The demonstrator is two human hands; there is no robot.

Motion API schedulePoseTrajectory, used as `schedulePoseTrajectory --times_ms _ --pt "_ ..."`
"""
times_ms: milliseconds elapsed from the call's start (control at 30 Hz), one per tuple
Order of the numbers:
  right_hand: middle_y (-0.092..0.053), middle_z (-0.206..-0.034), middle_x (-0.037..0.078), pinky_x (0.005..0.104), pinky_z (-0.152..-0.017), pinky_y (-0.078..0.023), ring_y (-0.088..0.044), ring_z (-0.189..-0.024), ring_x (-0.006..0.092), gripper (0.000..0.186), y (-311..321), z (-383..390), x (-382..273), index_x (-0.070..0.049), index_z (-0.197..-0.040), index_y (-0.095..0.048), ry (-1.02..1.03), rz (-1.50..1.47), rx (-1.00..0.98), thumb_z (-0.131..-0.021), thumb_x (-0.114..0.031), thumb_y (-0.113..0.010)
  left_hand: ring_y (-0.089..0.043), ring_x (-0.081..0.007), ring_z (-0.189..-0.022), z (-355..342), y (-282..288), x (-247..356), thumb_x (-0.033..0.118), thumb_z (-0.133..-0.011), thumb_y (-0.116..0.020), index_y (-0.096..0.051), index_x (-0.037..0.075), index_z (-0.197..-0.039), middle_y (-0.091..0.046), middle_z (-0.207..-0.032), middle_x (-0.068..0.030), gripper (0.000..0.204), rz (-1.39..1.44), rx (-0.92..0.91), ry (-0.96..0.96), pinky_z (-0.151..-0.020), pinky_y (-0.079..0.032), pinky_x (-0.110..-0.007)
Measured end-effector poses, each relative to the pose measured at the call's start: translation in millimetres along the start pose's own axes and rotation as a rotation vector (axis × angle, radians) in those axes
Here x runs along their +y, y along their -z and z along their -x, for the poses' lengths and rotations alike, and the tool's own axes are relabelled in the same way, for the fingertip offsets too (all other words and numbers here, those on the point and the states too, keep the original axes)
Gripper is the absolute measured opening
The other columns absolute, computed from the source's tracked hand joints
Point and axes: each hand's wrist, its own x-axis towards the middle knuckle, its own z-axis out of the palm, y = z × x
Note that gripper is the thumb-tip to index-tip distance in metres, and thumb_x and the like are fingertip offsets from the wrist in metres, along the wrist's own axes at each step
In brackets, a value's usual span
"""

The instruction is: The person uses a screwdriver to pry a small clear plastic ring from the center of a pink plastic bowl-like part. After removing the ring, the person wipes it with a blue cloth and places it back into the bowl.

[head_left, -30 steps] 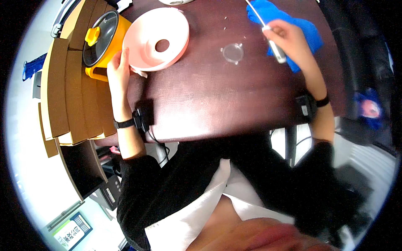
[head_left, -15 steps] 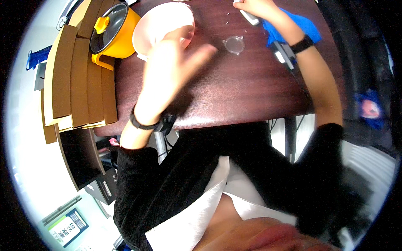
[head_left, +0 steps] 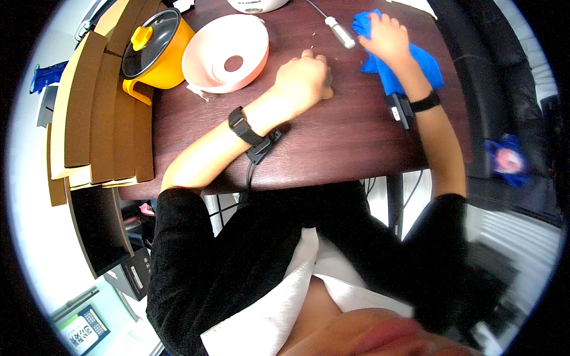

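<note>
My left hand (head_left: 301, 86) is on the table right of the pink bowl (head_left: 205, 44), its fingers curled closed. They cover the place where a round clear disc lay, and what they hold is hidden. My right hand (head_left: 389, 38) rests on a crumpled blue cloth (head_left: 424, 65), fingers apart. Left of it lies a screwdriver (head_left: 341, 33) with a pale grey handle, its thin shaft pointing to the far left. The bowl has a round hole in its bottom.
A yellow pot (head_left: 163, 68) with a dark lid stands at the far left beside cardboard boxes (head_left: 107, 118). Behind is a white appliance base (head_left: 256, 5). A small black device (head_left: 400, 111) lies by the cloth. A cable hangs from my left wrist over the table's front edge.
My left hand has moved right from the bowl onto the clear disc's place, now covered. My right hand has let go of the screwdriver and opened over the blue cloth.
</note>
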Motion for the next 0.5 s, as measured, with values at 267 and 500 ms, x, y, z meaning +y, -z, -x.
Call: schedulePoseTrajectory --times_ms 267,500 --pt "-0.064 -0.093 0.017 0.0443 -0.077 -0.049 -0.061 -0.089 0.0348 0.038 14 19 67 -0.018 -0.105 -0.060 -0.264 -0.346 -0.060 -0.070 -0.032 -0.059 -0.055 -0.0128 -0.071 25 18 -39 0.026 -0.089 -0.045 -0.050 -0.002 -0.113 -0.054 -0.091 -0.0073 0.037 1.208 -0.163 0.137 -0.058 -0.054 -0.025" --pt "-0.056 -0.072 0.000 0.0233 -0.062 -0.042 -0.052 -0.066 0.0108 0.021 73 71 120 -0.007 -0.091 -0.059 -0.251 -1.015 0.049 -0.071 -0.010 -0.052 -0.060 -0.0242 -0.079 64 3 -66 0.038 -0.092 -0.035 -0.046 -0.003 -0.114 -0.056 -0.098 -0.0155 0.048 1.684 -0.280 0.295 -0.071 -0.054 -0.037"
